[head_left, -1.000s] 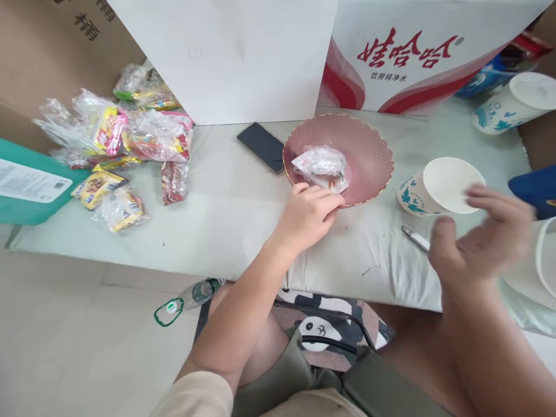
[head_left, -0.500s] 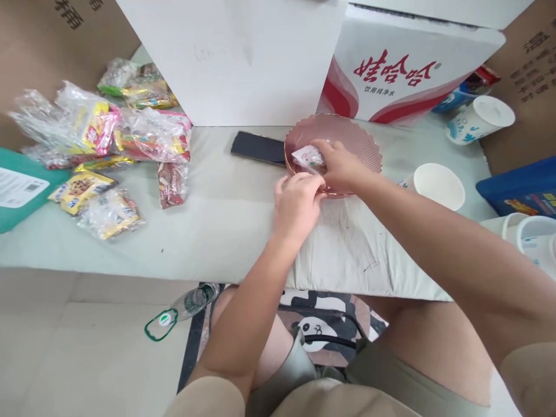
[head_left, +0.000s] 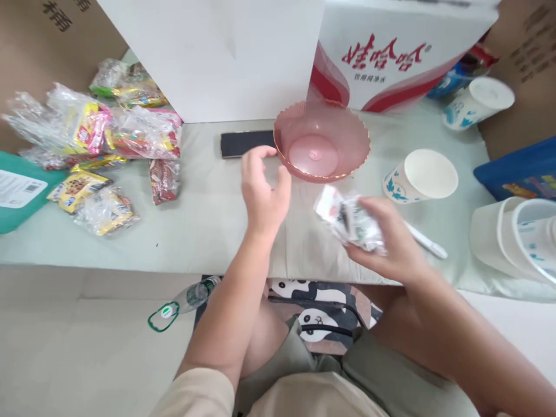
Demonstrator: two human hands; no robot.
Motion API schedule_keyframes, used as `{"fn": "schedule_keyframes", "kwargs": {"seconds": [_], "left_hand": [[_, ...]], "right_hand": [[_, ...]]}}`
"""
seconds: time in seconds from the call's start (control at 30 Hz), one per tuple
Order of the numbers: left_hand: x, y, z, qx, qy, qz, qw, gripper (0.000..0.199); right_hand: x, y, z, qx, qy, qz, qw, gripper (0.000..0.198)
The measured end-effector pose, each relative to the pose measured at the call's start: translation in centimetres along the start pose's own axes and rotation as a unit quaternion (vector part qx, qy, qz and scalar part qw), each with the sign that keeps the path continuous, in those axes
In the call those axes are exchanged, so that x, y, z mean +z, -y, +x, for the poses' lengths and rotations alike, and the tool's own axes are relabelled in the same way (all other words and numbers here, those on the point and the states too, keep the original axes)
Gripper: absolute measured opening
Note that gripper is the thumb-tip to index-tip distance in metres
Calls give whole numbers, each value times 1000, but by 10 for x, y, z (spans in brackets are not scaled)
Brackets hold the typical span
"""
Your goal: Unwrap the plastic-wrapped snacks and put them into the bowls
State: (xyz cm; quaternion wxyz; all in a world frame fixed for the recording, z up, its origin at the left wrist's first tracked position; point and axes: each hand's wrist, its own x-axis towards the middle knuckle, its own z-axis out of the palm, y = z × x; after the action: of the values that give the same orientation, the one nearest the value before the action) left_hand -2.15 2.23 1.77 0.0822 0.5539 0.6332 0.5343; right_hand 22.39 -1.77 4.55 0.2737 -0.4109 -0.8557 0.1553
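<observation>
In my right hand (head_left: 386, 243) is a crinkled clear plastic snack packet (head_left: 347, 220) with white and dark print, blurred by motion, held above the table in front of the bowl. My left hand (head_left: 266, 188) holds nothing; its thumb and fingers are apart, just left of the bowl's near rim. The pink ribbed glass-like bowl (head_left: 315, 156) with a gold scalloped edge stands on the cloth, and nothing lies inside it. A dark phone (head_left: 245, 143) lies flat behind my left hand, partly hidden by the bowl.
Wrapped snacks (head_left: 99, 133) are piled at the left beside a green container (head_left: 21, 191). White boxes (head_left: 391, 58) stand behind. To the right are a paper cup (head_left: 419, 176), a white stick-like handle (head_left: 428, 240), nested plastic tubs (head_left: 495, 231) and a blue package (head_left: 521, 171).
My right hand has lifted the snack packet out of the bowl and brought it toward me, to the right. My left hand has let go of the bowl's rim area, moved left and opened.
</observation>
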Motion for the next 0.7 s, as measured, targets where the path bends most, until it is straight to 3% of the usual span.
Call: {"fn": "schedule_keyframes", "kwargs": {"seconds": [0.07, 0.13, 0.2, 0.3, 0.4, 0.5, 0.6, 0.7], "left_hand": [[-5, -1, -1, -18, -17, -31, 999, 14], [-8, -1, -1, -29, -17, -54, 998, 22], [-9, -3, -3, -28, -13, -61, 998, 30], [-9, -10, -10, 7, 16, -46, 999, 31], [-5, -27, -23, 119, 147, -26, 982, 24], [1, -43, -35, 199, 331, 61, 920, 28], [5, -47, -38, 169, 445, 129, 870, 48], [7, -42, -33, 106, 458, 95, 877, 46]], "right_hand": [[26, -6, -13, 52, 62, -10, 997, 72], [43, -10, -12, 81, 84, -22, 993, 77], [43, -13, -8, 65, 54, -22, 996, 77], [16, -19, -11, 56, -37, -32, 997, 49], [-23, -29, -28, 153, -70, -76, 983, 21], [-49, -41, -47, 279, -54, -149, 947, 14], [-54, -60, -66, 306, -36, -211, 928, 14], [-48, -85, -81, 290, -1, -221, 931, 17]]}}
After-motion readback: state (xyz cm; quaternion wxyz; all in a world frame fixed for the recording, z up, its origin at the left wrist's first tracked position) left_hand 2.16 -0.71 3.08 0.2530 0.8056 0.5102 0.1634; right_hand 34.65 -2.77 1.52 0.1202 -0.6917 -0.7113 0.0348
